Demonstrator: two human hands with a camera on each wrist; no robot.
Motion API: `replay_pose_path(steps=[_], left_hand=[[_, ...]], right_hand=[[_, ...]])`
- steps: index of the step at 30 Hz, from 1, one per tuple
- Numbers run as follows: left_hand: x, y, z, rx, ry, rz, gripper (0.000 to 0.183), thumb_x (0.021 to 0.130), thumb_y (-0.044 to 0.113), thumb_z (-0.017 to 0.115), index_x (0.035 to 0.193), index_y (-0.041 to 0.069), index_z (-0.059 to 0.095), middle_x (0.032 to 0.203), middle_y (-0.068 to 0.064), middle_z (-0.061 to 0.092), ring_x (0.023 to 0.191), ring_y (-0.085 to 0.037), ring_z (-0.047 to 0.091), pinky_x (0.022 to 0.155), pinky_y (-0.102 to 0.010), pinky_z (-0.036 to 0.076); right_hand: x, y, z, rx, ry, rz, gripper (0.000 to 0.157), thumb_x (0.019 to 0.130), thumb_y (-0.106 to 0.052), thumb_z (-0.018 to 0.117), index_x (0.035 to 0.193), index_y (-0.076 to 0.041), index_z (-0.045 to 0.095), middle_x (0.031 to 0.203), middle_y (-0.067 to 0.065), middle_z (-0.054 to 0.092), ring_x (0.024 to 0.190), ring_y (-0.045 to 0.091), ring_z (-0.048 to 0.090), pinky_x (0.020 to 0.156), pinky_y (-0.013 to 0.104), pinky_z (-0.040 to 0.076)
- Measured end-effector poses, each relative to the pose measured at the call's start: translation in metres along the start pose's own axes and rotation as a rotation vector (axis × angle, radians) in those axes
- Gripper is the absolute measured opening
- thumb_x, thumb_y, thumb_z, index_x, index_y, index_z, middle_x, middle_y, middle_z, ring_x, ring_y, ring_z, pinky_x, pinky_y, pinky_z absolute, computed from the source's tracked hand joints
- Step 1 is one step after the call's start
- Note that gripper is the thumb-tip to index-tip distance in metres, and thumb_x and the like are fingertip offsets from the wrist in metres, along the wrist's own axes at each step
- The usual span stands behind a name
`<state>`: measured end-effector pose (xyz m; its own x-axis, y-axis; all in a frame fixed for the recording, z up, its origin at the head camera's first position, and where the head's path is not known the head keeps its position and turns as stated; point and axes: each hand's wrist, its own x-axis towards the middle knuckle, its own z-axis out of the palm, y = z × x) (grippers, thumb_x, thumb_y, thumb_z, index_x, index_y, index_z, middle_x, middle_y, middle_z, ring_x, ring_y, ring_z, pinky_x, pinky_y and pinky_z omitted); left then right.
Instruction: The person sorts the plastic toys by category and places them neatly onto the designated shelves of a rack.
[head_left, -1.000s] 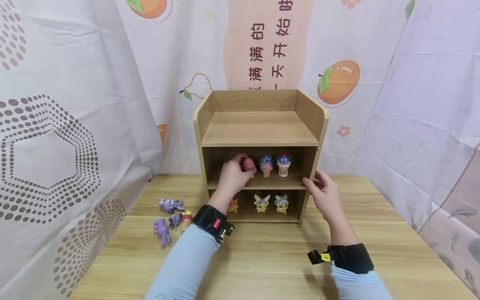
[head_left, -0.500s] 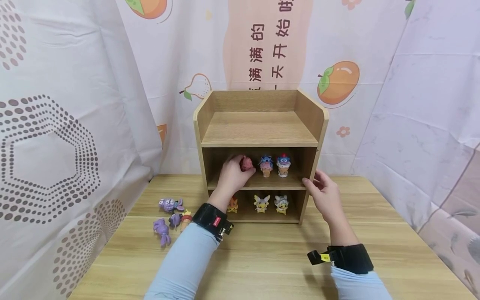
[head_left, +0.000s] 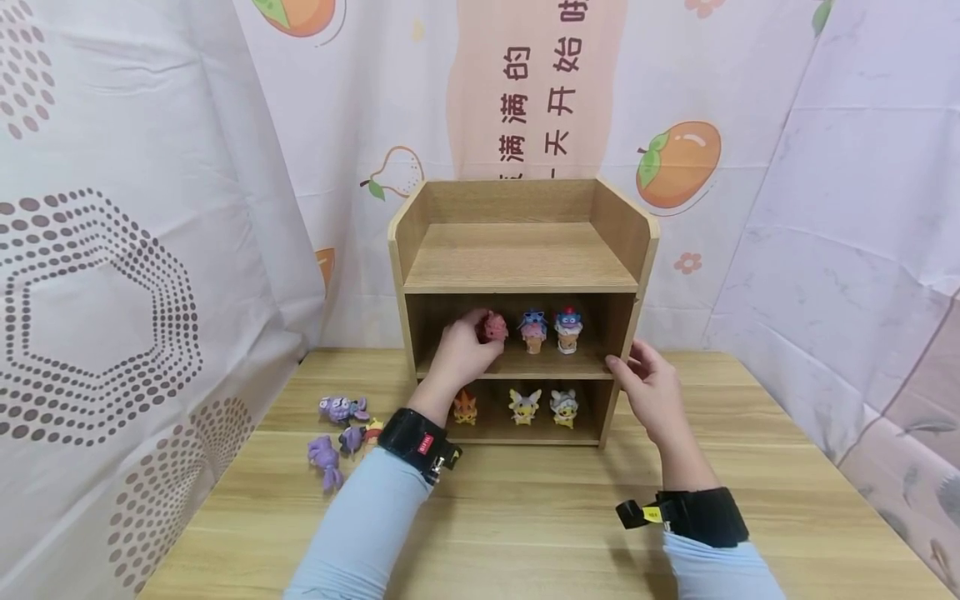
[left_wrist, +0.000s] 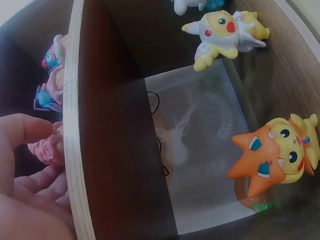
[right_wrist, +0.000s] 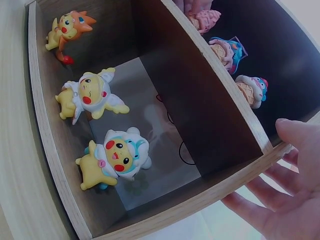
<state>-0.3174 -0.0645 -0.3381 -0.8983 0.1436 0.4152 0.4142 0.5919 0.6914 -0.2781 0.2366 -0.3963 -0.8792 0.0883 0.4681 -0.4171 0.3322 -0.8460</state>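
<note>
On the middle shelf of a small wooden shelf unit (head_left: 517, 260), my left hand (head_left: 459, 358) pinches a pink ice-cream figurine (head_left: 494, 326) between thumb and fingers. The left wrist view shows the swirled pink top of this figurine (left_wrist: 46, 148), partly behind the shelf board. Right of it stand a blue figurine with glasses (head_left: 533, 331) and a blue one with a red top (head_left: 567, 330), both on cones. My right hand (head_left: 652, 390) grips the unit's right side panel (right_wrist: 210, 192), thumb at the front edge and fingers on the outer side.
The bottom shelf carries an orange-hooded yellow figurine (head_left: 465, 407), a grey-and-yellow one (head_left: 524, 407) and a white-hooded one (head_left: 564, 407). Several figurines, among them a purple one (head_left: 325, 461), lie on the table (head_left: 525, 517) at left. A patterned curtain (head_left: 360, 92) hangs behind.
My left hand and wrist have shifted slightly left, with the pink figurine moving a little left too. The right hand has kept its place on the side panel.
</note>
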Motion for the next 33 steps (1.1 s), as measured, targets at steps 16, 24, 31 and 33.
replay_pose_path(steps=[16, 24, 31, 33], left_hand=[[-0.001, -0.001, 0.003, 0.018, 0.026, 0.021, 0.036, 0.087, 0.021, 0.077, 0.118, 0.007, 0.066, 0.1, -0.008, 0.066, 0.089, -0.022, 0.058, 0.078, -0.037, 0.051], [0.001, -0.001, 0.007, 0.029, 0.047, 0.024, 0.04, 0.086, 0.023, 0.081, 0.117, 0.004, 0.066, 0.101, -0.008, 0.065, 0.089, -0.022, 0.058, 0.077, -0.037, 0.05], [0.002, -0.002, 0.01, 0.043, 0.045, 0.019, 0.044, 0.087, 0.026, 0.08, 0.122, 0.003, 0.065, 0.105, -0.009, 0.066, 0.092, -0.023, 0.059, 0.079, -0.038, 0.052], [0.002, -0.002, 0.011, 0.042, 0.044, 0.016, 0.044, 0.087, 0.026, 0.081, 0.121, 0.003, 0.065, 0.105, -0.009, 0.065, 0.091, -0.023, 0.059, 0.078, -0.038, 0.051]], right_hand=[[0.0, -0.001, 0.0, 0.01, -0.011, 0.012, 0.055, 0.101, -0.027, 0.067, 0.148, -0.003, 0.051, 0.136, 0.023, 0.059, 0.125, 0.04, 0.057, 0.077, 0.016, 0.055], [0.001, 0.001, 0.0, 0.004, -0.001, 0.017, 0.054, 0.101, -0.028, 0.067, 0.146, -0.002, 0.053, 0.135, 0.023, 0.06, 0.124, 0.04, 0.057, 0.077, 0.016, 0.055], [0.001, 0.001, 0.0, -0.002, 0.0, 0.024, 0.054, 0.101, -0.029, 0.067, 0.146, -0.002, 0.053, 0.135, 0.023, 0.06, 0.125, 0.04, 0.057, 0.077, 0.015, 0.054], [0.001, 0.001, 0.0, -0.003, 0.001, 0.024, 0.054, 0.101, -0.029, 0.067, 0.146, -0.002, 0.053, 0.135, 0.023, 0.06, 0.125, 0.04, 0.057, 0.077, 0.015, 0.055]])
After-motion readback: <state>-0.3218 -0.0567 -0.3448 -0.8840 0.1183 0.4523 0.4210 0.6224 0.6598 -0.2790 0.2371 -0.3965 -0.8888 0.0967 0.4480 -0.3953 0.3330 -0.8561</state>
